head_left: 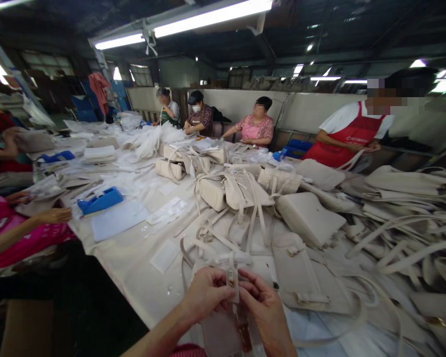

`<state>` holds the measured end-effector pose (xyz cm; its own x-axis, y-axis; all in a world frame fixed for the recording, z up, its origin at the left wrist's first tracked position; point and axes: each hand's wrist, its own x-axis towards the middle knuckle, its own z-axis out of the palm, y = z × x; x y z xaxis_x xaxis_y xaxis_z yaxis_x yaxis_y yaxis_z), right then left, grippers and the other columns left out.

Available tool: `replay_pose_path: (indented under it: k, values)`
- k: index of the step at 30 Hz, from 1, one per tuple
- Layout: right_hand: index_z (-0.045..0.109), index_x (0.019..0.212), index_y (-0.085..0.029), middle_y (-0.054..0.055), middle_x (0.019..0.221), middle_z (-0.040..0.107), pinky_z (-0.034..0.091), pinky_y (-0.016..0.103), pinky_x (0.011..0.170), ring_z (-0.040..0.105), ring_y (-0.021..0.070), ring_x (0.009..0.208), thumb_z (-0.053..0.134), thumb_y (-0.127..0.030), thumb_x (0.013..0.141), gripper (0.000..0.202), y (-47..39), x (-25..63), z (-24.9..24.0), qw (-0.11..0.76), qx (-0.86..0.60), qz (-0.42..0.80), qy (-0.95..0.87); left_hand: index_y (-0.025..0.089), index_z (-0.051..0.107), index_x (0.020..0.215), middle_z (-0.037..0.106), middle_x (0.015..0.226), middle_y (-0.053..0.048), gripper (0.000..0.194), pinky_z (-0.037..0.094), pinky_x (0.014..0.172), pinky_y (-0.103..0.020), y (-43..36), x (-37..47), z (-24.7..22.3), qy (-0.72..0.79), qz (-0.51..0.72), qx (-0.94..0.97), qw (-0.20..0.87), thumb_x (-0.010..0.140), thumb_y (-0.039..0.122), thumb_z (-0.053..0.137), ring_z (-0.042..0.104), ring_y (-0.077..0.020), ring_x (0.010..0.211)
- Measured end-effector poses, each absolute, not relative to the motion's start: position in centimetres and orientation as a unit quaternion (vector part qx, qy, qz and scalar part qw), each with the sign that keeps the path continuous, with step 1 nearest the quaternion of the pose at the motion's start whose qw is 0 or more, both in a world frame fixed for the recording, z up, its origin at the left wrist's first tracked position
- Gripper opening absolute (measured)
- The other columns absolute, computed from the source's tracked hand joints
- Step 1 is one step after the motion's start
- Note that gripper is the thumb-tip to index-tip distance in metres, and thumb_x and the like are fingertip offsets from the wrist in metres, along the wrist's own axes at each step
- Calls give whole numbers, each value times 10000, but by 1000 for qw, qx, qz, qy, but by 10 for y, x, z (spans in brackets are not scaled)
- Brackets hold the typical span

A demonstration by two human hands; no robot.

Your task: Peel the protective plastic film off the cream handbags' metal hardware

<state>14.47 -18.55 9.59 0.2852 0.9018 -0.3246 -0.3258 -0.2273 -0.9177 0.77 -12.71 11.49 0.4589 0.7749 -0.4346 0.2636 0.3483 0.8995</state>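
Observation:
A beige bag lies in front of me at the table's near edge. Its narrow strap runs upright between my hands and has a small metal buckle on it. My left hand pinches the strap from the left, thumb and fingers pressed together near the buckle. From the other side my right hand closes its thumb and fingers on the same strap. Lower on the bag a brownish-gold metal fitting shows beside my right hand. The fingertips partly hide the buckle.
Beige bags with loose straps are heaped ahead and to the right. A blue tape dispenser stands on the left by white sheets. Co-workers sit or stand around the table; a co-worker's hand is at the left edge.

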Motion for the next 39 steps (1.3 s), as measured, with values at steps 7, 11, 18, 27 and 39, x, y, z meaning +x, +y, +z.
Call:
replay_pose_path:
  k: [7, 11, 18, 27, 39]
  values:
    - [734, 1057, -198, 96, 951, 769, 545, 383, 839, 703, 279, 911, 794, -476, 643, 502, -189, 149, 77, 552, -590, 499, -313, 126, 705, 647, 552, 472, 34, 195, 341, 405, -199, -122, 10, 112, 452, 166, 519, 706, 516, 238, 613, 459, -91, 393]
    - [712, 1045, -196, 84, 897, 764, 554, 361, 779, 707, 265, 871, 841, -449, 590, 536, -190, 147, 88, 575, -534, 561, -262, 144, 635, 558, 497, 436, 57, 107, 319, 375, -194, -122, 13, 112, 457, 180, 504, 710, 482, 214, 610, 383, -69, 357]
    - [620, 1052, -221, 11, 829, 699, 541, 271, 645, 666, 161, 695, 866, -345, 577, 549, -194, 147, 100, 611, -503, 577, -204, 161, 596, 564, 479, 429, 67, 120, 263, 330, -192, -126, 27, 109, 484, 233, 477, 696, 477, 230, 552, 324, -57, 321]
    - [618, 956, -208, 48, 818, 698, 555, 278, 653, 665, 194, 745, 813, -445, 623, 453, -199, 137, 74, 586, -607, 455, -284, 151, 605, 676, 517, 484, 55, 200, 299, 352, -180, -127, 28, 105, 451, 262, 470, 712, 507, 227, 529, 364, -59, 364]
    - [693, 761, -179, 27, 670, 715, 404, 201, 466, 576, 123, 546, 817, -533, 600, 408, -200, 150, 90, 550, -553, 578, -239, 127, 632, 705, 551, 563, 27, 166, 337, 377, -179, -126, 22, 100, 384, 242, 479, 751, 579, 235, 619, 403, -60, 408]
